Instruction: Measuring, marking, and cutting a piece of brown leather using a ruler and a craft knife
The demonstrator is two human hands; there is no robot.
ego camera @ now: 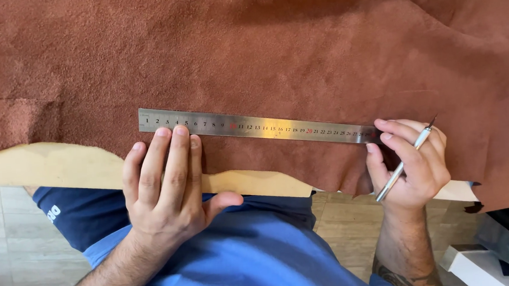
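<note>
Steel ruler flat on brown suede hide, near bench front edge. Left hand released, fingertips pressing ruler. Right hand clenched on silver pen, fingers touching ruler's end.

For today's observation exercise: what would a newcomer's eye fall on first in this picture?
The big sheet of reddish-brown leather fills the top of the view, draped over a pale table. A steel ruler lies across it near the middle, pressed down by the left hand at its left part. The right hand touches the ruler's right end and holds a slim silver pen.
</note>
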